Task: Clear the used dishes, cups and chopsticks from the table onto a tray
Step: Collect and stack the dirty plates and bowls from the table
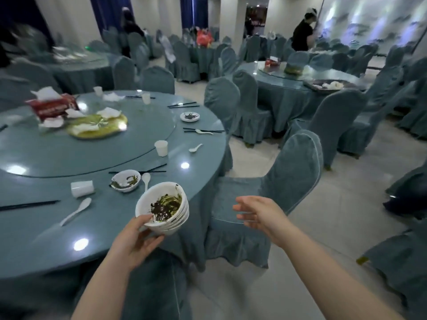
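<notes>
My left hand point(136, 239) grips a stack of several white bowls point(164, 207) with dark food scraps, held just off the edge of the round blue table point(111, 229). My right hand point(256, 213) hovers empty above a chair seat, fingers spread and relaxed. On the table near me lie another dirty bowl point(126, 180), white spoons point(76, 211) point(146, 179), black chopsticks point(27, 205) point(147, 170), a tipped plastic cup point(82, 188) and an upright cup point(161, 148). Farther along sit a small dirty saucer point(190, 116), a spoon point(196, 147) and more chopsticks point(203, 130). No tray is visible on this table.
A glass turntable point(138, 139) carries a yellow plate point(97, 125) with napkins and a red tissue box point(52, 107). Covered chairs point(265, 195) ring the table. Other tables point(300, 88) and two people stand farther back.
</notes>
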Demonstrator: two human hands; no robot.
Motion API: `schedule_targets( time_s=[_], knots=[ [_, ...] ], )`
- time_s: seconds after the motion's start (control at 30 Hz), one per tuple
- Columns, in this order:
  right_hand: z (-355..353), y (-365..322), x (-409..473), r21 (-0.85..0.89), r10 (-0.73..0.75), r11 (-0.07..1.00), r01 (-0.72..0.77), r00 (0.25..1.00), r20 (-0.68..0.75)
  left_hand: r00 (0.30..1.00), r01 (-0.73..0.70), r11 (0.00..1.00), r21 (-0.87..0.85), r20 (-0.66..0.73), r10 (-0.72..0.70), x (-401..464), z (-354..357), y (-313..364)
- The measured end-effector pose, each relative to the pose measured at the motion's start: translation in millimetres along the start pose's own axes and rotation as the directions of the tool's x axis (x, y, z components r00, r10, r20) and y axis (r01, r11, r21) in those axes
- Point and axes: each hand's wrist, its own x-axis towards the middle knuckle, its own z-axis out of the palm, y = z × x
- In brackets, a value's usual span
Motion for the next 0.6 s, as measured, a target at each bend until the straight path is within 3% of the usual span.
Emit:
schedule_targets(
  time_s=[0.33, 0.6],
  knots=[
    [56, -38, 130, -0.132, 0.028, 0.991, -0.006, 0.986, 0.163, 0.976, -0.134, 0.973, -0.188, -0.193, 0.097, 63, -11, 54],
    [125, -50, 246, -0.335, 0.105, 0.942, 0.03, 0.921, 0.376, 0.898, -0.221, 0.946, -0.239, -0.429, 0.101, 107, -26, 78]
  ],
)
